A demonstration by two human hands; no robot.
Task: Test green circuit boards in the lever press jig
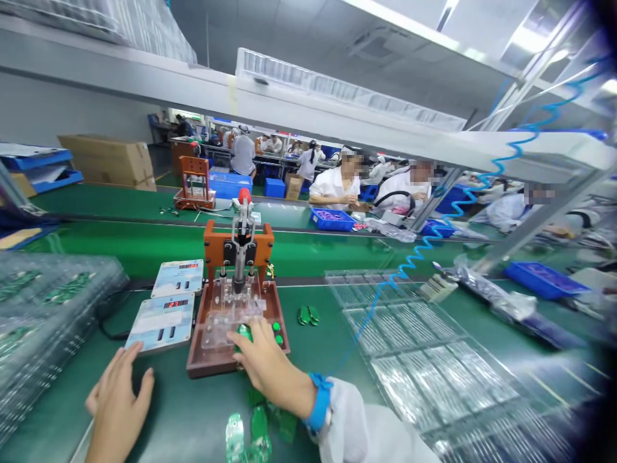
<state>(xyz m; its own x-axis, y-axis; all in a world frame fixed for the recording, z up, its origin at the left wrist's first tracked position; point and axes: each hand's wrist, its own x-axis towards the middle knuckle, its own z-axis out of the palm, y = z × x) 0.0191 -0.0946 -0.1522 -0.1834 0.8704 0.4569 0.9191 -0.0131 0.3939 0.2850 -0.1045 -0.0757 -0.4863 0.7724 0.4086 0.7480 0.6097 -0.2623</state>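
My left hand [118, 402] is held low over the green bench top, thumb and fingers apart, with nothing in it. Its fingertips are close to the lower of two white meter boxes [161, 319] with red digits. At the toggle-clamp test fixture [240, 251], my right hand [265, 354] has thumb and fingers around a small green circuit board [244, 331] on the clear plastic nest [216, 331]. My fingers partly cover that board. More green boards [260, 427] lie loose below my right wrist, and a pair of boards [308, 315] lies right of the fixture.
Stacked clear trays [53, 321] with green boards stand at left. Clear blister trays [424, 360] cover the right side. A coiled blue air hose [456, 209] hangs across there. A shelf beam [289, 106] runs overhead. Co-workers sit beyond the bench near a blue bin [332, 219].
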